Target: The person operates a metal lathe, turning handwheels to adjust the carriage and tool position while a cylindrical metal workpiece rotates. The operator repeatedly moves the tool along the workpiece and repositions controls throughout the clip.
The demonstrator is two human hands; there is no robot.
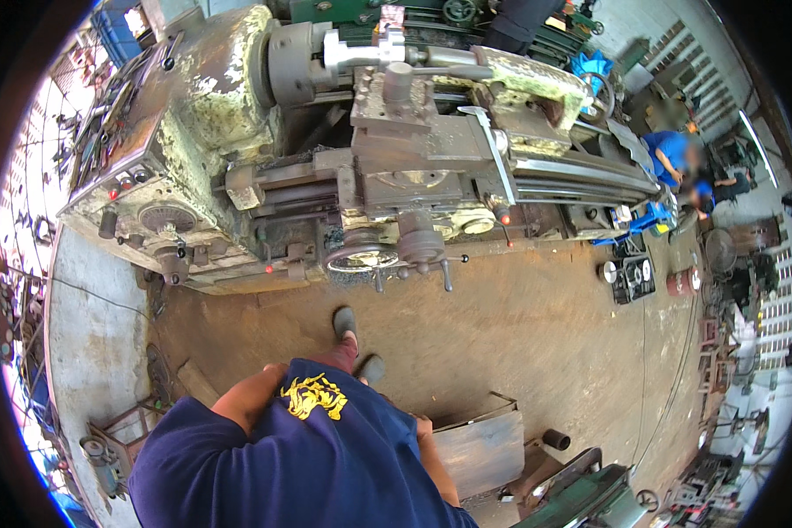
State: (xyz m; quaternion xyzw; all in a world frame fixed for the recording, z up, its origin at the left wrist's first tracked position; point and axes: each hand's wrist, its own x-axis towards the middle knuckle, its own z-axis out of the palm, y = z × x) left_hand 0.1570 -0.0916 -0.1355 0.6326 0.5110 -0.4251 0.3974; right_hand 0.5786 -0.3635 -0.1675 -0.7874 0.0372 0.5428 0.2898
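I stand facing a large worn lathe [211, 97] with flaking pale paint. My left arm [251, 398] is bent in at the waist, and its hand is mostly hidden by my navy shirt [238, 466]. Beside the shirt's other edge, my right hand [423, 428] shows only in part, close to a grey metal sheet [480, 451]; its fingers cannot be made out. In the lathe's chuck [292, 66] sits a shiny metal workpiece [354, 55]. A long caliper [493, 154] lies across the carriage [414, 145]. Neither hand touches the lathe.
Hand tools [106, 132] crowd the headstock top. The carriage handwheel [361, 258] and levers jut toward me. A black crate [634, 280] and a red can [683, 282] stand on the floor at right. A person in blue [669, 154] is at far right. Green machinery [590, 502] stands behind me.
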